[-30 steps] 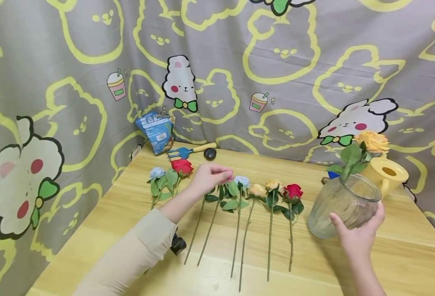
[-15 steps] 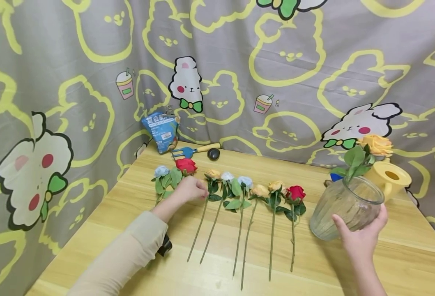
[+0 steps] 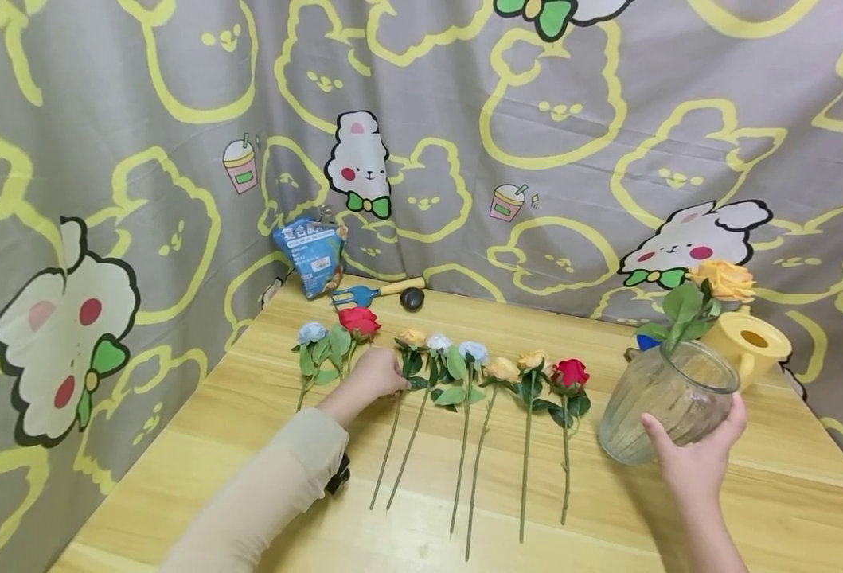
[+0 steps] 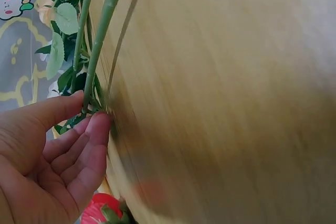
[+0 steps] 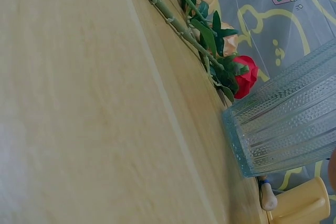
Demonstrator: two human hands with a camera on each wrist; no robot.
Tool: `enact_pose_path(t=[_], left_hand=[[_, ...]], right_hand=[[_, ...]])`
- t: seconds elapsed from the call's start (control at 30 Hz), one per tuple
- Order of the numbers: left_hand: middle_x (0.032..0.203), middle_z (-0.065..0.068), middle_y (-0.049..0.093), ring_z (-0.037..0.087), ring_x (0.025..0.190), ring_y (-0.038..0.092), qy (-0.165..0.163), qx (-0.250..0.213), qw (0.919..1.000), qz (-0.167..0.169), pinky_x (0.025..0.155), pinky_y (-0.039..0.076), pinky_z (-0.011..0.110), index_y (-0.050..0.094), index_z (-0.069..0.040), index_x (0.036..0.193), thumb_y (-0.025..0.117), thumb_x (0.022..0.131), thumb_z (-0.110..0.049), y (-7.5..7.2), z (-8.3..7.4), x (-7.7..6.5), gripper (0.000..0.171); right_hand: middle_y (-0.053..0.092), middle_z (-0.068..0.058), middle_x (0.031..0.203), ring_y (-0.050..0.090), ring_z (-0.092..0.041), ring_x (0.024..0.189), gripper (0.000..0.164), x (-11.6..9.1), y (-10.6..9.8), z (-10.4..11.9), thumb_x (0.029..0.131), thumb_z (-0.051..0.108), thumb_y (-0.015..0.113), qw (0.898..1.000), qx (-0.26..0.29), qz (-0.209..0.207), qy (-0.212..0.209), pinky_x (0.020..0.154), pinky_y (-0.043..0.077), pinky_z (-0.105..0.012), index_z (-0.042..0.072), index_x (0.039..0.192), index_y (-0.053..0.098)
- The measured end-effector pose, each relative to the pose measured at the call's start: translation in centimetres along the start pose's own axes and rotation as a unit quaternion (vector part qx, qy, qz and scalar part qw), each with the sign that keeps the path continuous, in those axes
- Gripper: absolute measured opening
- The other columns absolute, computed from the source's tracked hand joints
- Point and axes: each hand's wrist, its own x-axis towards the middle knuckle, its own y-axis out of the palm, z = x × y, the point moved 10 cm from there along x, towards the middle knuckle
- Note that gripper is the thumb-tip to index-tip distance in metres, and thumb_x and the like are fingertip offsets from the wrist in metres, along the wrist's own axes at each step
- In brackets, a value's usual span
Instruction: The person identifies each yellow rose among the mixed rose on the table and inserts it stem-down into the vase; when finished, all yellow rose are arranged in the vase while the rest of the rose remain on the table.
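My left hand (image 3: 374, 372) is low over the table, with thumb and fingertips pinching the green stem (image 4: 100, 35) of a yellow-orange rose (image 3: 412, 337) just below its leaves. That rose heads a row of artificial roses, including a white rose (image 3: 439, 342), a light blue rose (image 3: 474, 352) and a red rose (image 3: 571, 372). On the right, my right hand (image 3: 700, 458) grips a ribbed clear glass vase (image 3: 629, 418) from the side and keeps it tilted. One orange rose (image 3: 725, 280) stands in the vase, its head above the rim. Contact between vase base and table is unclear.
Left of the row lie another blue rose (image 3: 313, 332) and red rose (image 3: 359, 320). Behind them are a blue packet (image 3: 312, 255), a small hand fork (image 3: 355, 296) and a black round object (image 3: 412, 299). A yellow watering can (image 3: 765, 338) stands behind the vase.
My left hand has moved left and down from above the row to the leftmost yellow-orange rose and now pinches its stem, whose lower end has shifted slightly right. My right hand keeps the vase nearly still.
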Motion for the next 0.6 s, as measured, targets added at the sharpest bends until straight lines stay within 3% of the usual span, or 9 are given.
enact_pose_path(t=[0.3, 0.6], left_hand=[[0.045, -0.001, 0.057, 0.013, 0.043, 0.052, -0.021, -0.004, 0.9997, 0.008, 0.051, 0.04, 0.025, 0.058, -0.008, 0.048, 0.076, 0.072, -0.022, 0.0, 0.3, 0.1, 0.034], [0.051, 0.001, 0.061, 0.015, 0.047, 0.054, -0.038, -0.041, 0.9983, 0.017, 0.047, 0.037, 0.023, 0.062, -0.007, 0.054, 0.072, 0.075, -0.022, -0.4, 1.2, 0.0, 0.028]], right_hand=[[0.025, -0.004, 0.14, 0.026, -0.014, 0.124, 0.102, 0.1, 0.1, 0.3, 0.063, -0.01, 0.074, 1.0, 0.01, 0.004, -0.018, 0.105, 0.016, -0.022, 0.023, 0.14, 0.016], [0.027, -0.003, 0.14, 0.028, -0.014, 0.123, 0.101, 0.1, 0.0, 0.1, 0.064, -0.006, 0.075, 1.0, -0.003, 0.003, -0.005, 0.105, 0.016, -0.022, 0.025, 0.14, 0.015]])
